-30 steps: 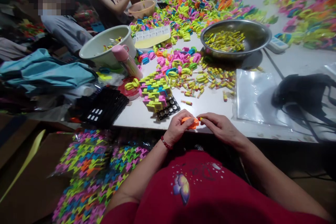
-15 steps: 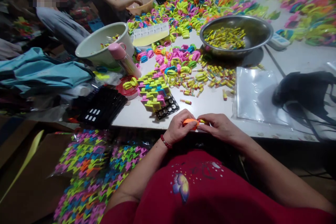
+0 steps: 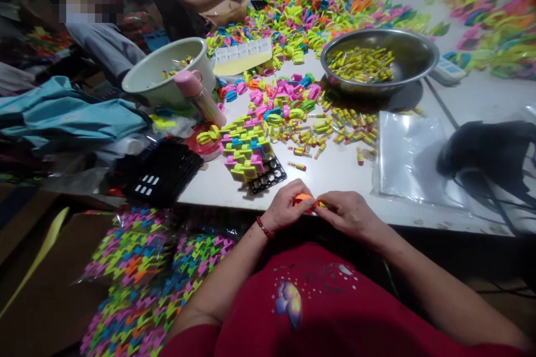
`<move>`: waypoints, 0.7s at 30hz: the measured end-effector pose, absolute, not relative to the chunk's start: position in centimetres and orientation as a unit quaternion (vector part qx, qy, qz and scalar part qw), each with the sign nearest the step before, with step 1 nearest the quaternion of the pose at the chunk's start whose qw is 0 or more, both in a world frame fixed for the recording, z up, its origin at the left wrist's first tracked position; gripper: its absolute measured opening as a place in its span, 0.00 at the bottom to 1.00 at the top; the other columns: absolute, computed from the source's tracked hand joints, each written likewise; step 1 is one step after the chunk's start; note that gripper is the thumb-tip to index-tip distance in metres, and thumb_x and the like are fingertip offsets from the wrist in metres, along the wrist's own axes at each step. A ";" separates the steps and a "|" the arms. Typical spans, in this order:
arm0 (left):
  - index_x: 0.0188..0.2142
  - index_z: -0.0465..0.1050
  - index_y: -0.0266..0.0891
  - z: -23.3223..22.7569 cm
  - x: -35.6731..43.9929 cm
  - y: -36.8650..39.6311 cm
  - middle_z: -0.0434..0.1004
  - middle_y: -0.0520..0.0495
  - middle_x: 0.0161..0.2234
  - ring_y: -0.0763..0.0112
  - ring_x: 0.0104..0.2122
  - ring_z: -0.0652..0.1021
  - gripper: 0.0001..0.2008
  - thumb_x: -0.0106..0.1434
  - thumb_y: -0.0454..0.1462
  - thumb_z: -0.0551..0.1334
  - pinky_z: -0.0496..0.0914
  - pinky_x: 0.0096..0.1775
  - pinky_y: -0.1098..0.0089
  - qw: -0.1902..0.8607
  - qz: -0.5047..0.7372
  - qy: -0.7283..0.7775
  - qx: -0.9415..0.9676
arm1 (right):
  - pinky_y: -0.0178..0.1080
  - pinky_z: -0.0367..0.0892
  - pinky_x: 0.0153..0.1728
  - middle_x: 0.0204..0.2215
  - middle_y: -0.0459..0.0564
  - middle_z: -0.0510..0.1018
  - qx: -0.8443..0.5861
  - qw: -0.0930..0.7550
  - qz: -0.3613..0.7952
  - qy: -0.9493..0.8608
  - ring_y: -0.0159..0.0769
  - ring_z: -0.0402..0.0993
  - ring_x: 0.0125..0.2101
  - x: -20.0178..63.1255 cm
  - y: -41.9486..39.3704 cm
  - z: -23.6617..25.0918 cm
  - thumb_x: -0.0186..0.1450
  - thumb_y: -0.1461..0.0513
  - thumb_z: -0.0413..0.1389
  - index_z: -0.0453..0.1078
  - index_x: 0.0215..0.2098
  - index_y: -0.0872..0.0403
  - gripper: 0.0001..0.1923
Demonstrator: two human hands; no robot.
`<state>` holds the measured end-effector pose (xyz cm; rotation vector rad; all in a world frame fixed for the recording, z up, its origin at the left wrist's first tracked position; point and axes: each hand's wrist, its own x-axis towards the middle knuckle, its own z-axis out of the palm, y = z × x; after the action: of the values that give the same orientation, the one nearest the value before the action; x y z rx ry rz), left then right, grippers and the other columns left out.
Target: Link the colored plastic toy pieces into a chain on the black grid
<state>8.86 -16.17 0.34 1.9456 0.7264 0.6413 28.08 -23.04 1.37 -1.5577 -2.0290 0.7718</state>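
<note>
Bench (image 3: pixel 473 97) heaped with bright clips; steel bowl (image 3: pixel 412 58) far right.
At near edge: left hand (image 3: pixel 285 206) and right hand (image 3: pixel 347 213) pressed together, both pinching orange clip (image 3: pixel 302 199), small yellow tube (image 3: pixel 320 204) at its right end.

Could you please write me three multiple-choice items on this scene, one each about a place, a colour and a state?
1. Where does the metal bowl stand?
A. on the table
B. on the floor
C. on the person's lap

2. What colour is the small piece between the hands?
A. blue
B. orange
C. white

3. How do the hands stand?
A. both flat on the table
B. one raised above the bowl
C. left hand and right hand pinched together on the piece

Answers: 1 A, the bowl rests on the white tabletop beyond the hands. 2 B, orange shows between the fingertips. 3 C, both hands meet at the table's near edge, fingers closed on the piece.
</note>
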 end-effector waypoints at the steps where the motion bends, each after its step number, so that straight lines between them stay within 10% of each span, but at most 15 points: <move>1: 0.31 0.72 0.36 0.2 9.0 -16.2 0.70 0.47 0.32 0.71 0.33 0.71 0.12 0.66 0.43 0.59 0.65 0.37 0.70 0.470 0.257 0.304 0.788 | 0.34 0.54 0.27 0.22 0.46 0.74 -0.575 0.229 0.284 -0.732 0.31 0.67 0.23 28.0 -23.2 1.2 0.69 0.55 0.49 0.72 0.28 0.54 0.17; 12: 0.34 0.73 0.35 -0.3 8.9 -14.9 0.71 0.46 0.34 0.71 0.33 0.71 0.13 0.65 0.44 0.59 0.65 0.38 0.70 0.503 0.259 0.248 0.786 | 0.36 0.58 0.31 0.30 0.49 0.79 -0.586 0.184 0.251 -0.748 0.36 0.72 0.30 28.6 -23.1 0.6 0.71 0.54 0.48 0.73 0.39 0.53 0.15; 21: 0.33 0.73 0.35 0.2 8.1 -14.7 0.70 0.46 0.32 0.70 0.32 0.70 0.19 0.65 0.50 0.59 0.65 0.36 0.70 0.521 0.224 0.240 0.788 | 0.37 0.51 0.27 0.18 0.47 0.72 -0.544 0.182 0.163 -0.803 0.33 0.65 0.21 26.7 -23.3 1.3 0.69 0.56 0.48 0.68 0.23 0.53 0.18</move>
<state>8.07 -14.70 0.16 1.8889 0.5759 0.5373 26.72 -23.33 1.29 -1.5350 -2.2653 0.4586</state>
